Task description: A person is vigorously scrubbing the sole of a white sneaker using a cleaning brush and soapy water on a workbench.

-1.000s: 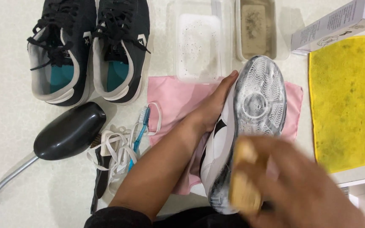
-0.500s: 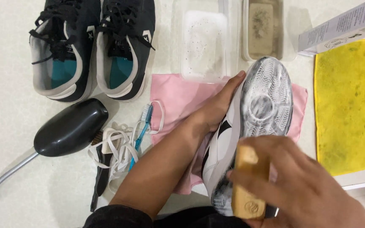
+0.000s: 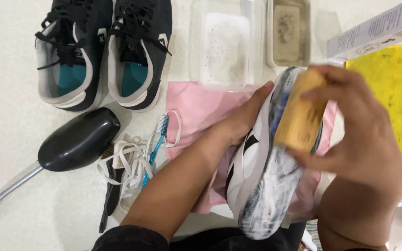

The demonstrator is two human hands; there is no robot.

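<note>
the left hand (image 3: 245,116) is curling its fingers around the side of a white shoe (image 3: 252,172) with black stripes, gripping it so that the sole is facing up, and the shoe is lying over a pink cloth (image 3: 201,109) near the middle of the pale floor (image 3: 15,139). the right hand (image 3: 354,135) is closing around a wooden brush (image 3: 301,114) and pressing it against the toe end of the foamy, soapy sole, so the brush and the hand are covering much of that end of the shoe. the left forearm is crossing over the lower edge of the cloth and hiding part of it. just beyond the cloth two clear plastic tubs are sitting side by side: a wider one (image 3: 224,44) with whitish suds and a narrower one (image 3: 288,32) with murky brownish water. to the far left a pair of black sneakers (image 3: 103,51) with teal insoles is standing, toes toward the person. near them a black shoe tree (image 3: 77,142) on a metal rod is lying on its side, touching a tangle of white laces (image 3: 124,160), and a blue toothbrush (image 3: 156,142) is resting across the laces, beside the cloth's edge. on the right a yellow cloth (image 3: 391,93) is spreading out, with a grey carton (image 3: 373,30) just above it.
</note>
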